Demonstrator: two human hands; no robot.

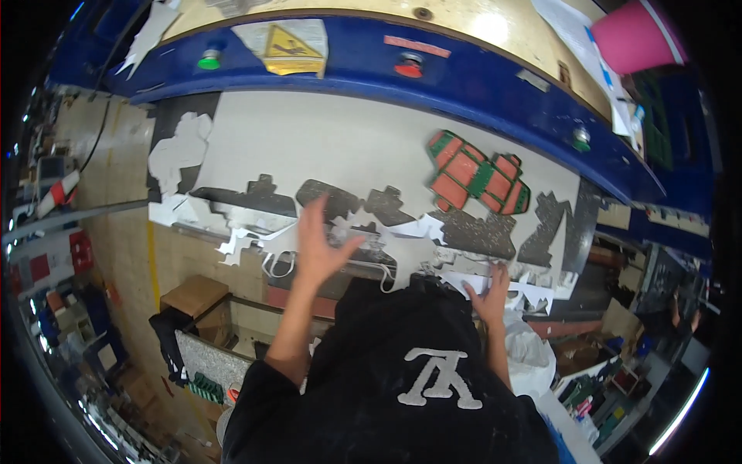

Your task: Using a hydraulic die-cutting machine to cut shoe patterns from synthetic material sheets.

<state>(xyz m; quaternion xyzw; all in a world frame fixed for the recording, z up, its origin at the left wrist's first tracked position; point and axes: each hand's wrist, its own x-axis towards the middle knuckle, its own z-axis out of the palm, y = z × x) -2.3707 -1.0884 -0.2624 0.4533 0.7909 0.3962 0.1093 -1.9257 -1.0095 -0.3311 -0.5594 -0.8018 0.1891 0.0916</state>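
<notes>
My left hand (315, 243) is open over the near edge of a white sheet (332, 139), its fingers stretched up and the thumb spread to the right. It appears to hold nothing. My right hand (491, 298) is lower and farther right, with fingers apart beside a white cut scrap (456, 283); whether it touches the scrap I cannot tell. Beyond the right hand, a green-edged cutting die (481, 178) with orange-red pads lies on the sheet. Dark shapes show through cut-out openings along the sheet's near side, with ragged white offcuts (259, 240) around them.
A blue machine beam (355, 58) crosses behind the sheet, bearing a green button (209, 59), a red button (410, 65) and a yellow warning sticker (292, 51). A pink bucket (635, 37) stands at the far right. A cardboard box (193, 299) sits below left.
</notes>
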